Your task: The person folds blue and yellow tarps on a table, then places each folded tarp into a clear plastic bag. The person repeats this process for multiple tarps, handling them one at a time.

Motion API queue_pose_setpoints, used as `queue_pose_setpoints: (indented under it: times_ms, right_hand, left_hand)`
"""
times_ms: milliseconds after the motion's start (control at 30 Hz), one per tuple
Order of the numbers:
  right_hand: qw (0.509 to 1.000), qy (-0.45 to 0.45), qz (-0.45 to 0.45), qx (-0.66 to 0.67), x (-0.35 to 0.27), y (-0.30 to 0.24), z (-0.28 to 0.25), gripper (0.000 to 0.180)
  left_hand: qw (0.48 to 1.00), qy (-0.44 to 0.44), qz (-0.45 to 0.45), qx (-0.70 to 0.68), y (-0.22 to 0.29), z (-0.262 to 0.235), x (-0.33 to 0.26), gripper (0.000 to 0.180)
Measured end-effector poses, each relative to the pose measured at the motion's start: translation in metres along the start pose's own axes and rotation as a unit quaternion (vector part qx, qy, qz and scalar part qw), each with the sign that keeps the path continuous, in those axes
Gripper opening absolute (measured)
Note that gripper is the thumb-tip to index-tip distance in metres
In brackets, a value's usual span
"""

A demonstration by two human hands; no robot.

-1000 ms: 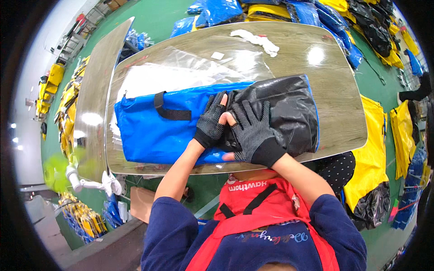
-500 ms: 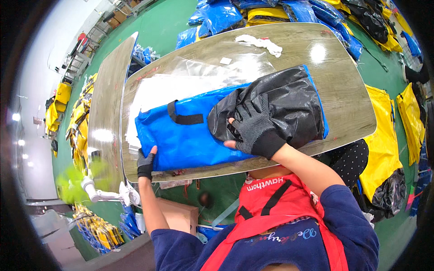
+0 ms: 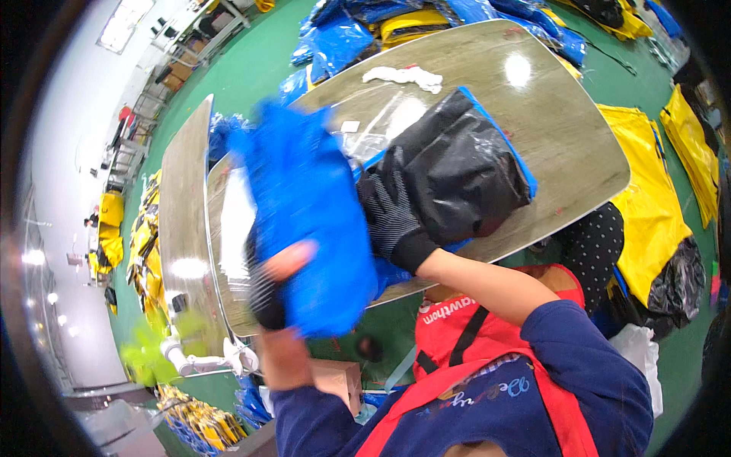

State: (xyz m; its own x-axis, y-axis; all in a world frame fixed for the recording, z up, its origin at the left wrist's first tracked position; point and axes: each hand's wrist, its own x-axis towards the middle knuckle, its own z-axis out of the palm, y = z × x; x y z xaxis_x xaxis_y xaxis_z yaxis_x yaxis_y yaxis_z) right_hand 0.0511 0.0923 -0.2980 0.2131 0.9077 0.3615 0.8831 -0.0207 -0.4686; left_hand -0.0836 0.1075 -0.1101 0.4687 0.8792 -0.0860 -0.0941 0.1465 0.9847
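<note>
A blue bag (image 3: 308,221) with a glossy black section (image 3: 466,175) lies across the wood-grain table, partly lifted. My left hand (image 3: 268,293), in a dark fingerless glove, grips its left end and holds that blue part raised and folding over, smeared by motion. The thumb lies on the blue face; the other fingers are behind it. My right hand (image 3: 392,213), gloved the same way, rests on the black section near the fold, with fingers stretched out and pressing it down. The black strap handle on the blue face is hidden now.
White sheets (image 3: 236,228) and clear plastic lie beneath and beyond the bag on the table (image 3: 567,137). A crumpled white cloth (image 3: 403,78) is farther back. Yellow bags (image 3: 636,183) hang at the right. A fan with green blades (image 3: 156,343) stands at the lower left.
My left hand has lifted the blue end off the table and swung it up and rightward. My right hand has shifted left on the black section. The whole view has tilted a little.
</note>
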Motion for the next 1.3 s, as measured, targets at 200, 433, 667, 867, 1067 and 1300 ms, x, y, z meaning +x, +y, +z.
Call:
queue_pose_setpoints:
  times_ms: [200, 433, 667, 867, 1067, 1300]
  right_hand:
    - [0.999, -0.03, 0.014, 0.041, -0.026, 0.018, -0.012, 0.055]
    - [0.964, -0.154, 0.002, 0.214, -0.053, 0.023, -0.026, 0.053]
    - [0.961, -0.262, -0.024, 0.081, -0.072, 0.062, -0.186, 0.061]
    - [0.971, 0.078, 0.165, 0.158, -0.068, 0.2, -0.148, 0.064]
    - [0.947, 0.118, 0.136, 0.267, -0.075, 0.21, -0.162, 0.058]
    - [0.99, 0.014, -0.109, -0.085, -0.13, 0.198, -0.189, 0.05]
  left_hand:
    - [0.927, -0.187, 0.177, 0.273, -0.178, 0.18, 0.124, 0.086]
    - [0.928, -0.3, 0.068, 0.211, -0.211, 0.167, 0.13, 0.067]
    - [0.941, -0.284, 0.022, 0.18, -0.213, 0.167, 0.117, 0.068]
    - [0.667, -0.341, 0.271, 0.605, -0.139, 0.177, 0.125, 0.06]
    - [0.69, -0.343, 0.286, 0.57, -0.199, 0.157, 0.2, 0.062]
    - [0.66, -0.417, 0.279, 0.56, -0.194, 0.182, 0.184, 0.062]
